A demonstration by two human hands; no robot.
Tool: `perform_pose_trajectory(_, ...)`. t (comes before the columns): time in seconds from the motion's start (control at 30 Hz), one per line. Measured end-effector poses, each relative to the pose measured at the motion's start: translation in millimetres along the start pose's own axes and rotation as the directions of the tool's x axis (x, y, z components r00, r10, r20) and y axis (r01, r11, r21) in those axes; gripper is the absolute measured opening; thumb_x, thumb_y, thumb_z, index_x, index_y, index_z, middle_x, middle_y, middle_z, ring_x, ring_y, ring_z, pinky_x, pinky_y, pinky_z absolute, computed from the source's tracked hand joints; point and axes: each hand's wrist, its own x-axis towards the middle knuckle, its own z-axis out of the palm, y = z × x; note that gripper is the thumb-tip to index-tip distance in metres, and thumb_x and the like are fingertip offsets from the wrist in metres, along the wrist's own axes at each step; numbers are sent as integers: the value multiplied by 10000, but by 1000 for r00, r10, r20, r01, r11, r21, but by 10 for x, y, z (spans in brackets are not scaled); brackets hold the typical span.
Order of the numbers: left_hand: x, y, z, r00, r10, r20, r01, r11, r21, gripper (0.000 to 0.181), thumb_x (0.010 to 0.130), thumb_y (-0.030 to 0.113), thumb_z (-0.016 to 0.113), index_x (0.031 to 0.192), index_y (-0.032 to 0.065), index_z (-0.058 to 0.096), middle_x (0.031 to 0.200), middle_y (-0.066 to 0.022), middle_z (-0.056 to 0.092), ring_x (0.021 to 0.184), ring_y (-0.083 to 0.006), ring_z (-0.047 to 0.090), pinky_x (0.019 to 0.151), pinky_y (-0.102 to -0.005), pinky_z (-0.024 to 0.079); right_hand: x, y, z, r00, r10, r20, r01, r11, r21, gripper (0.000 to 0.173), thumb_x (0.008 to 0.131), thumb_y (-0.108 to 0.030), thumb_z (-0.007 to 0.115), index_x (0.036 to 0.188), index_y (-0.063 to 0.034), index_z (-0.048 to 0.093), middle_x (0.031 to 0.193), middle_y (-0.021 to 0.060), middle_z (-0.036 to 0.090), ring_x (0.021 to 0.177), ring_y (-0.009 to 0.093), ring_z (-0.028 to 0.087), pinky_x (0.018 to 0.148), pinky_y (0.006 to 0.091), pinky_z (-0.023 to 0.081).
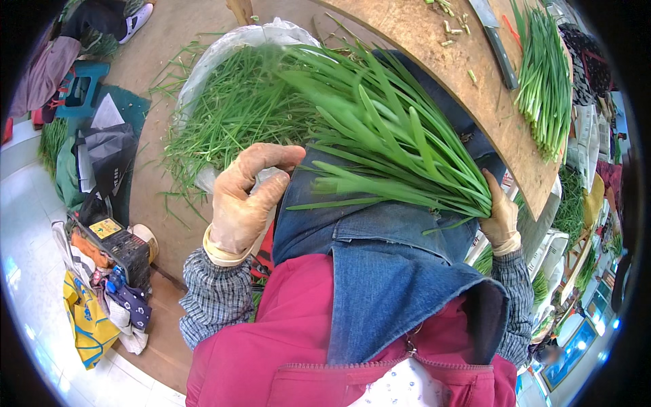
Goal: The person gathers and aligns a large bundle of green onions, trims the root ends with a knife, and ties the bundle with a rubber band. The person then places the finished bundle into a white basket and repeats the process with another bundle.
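My right hand, in a pale thin glove, grips the cut ends of a large bunch of flat green leaves, likely garlic chives. Its leaves fan out to the left over my denim-covered lap. My left hand, gloved too, is raised left of my lap, with thumb and forefinger curved towards each other and a small gap between the tips. Nothing shows between them. Behind it stands a basin lined with clear plastic, heaped with loose green leaves. The bunch's leaf tips reach over this heap and are partly blurred.
A wooden board at the upper right bears a knife, cut stem pieces and a bundle of chives. At the left are a teal plastic stool, a dark crate and a yellow bag. Another person's shoe shows upper left.
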Motion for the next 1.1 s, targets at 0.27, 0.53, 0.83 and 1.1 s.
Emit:
perform_pose_trajectory(0.27,-9,-91,-13,997,-5,75,3,1000,28,368,784,26,592,1140,-67,572,1109,-136,608,1010,-207,576,920,-324,432,-16,-39,7,997,-57,-54,52,994,-95,686,679,-55,670,1321,-107,434,878,141,613,776,317,622,643,387,498)
perform_pose_trajectory(0.53,49,-125,-85,926,147,-349,-222,957,-187,264,837,1,566,1083,-94,590,1040,-179,642,917,-219,631,828,-329,507,-140,28,-68,962,-241,-128,188,926,-328,675,654,-15,626,1308,-55,463,867,146,580,691,298,593,570,374,482)
perform_pose_trajectory(0.83,101,-67,111,965,176,-196,-165,984,74,213,819,-28,579,1025,-30,635,990,-100,641,928,-178,592,858,-275,439,-255,115,-173,913,-371,-172,261,852,-453,580,684,-14,627,1250,-92,526,895,111,581,711,274,590,596,347,495)
perform_pose_trajectory(1.1,271,-104,332,914,405,22,-324,697,639,157,724,61,654,881,72,668,845,-96,590,837,-278,550,757,-379,425,-278,114,-129,917,-360,-169,247,849,-467,543,696,-16,626,1228,-88,543,892,117,570,703,268,583,586,346,490)
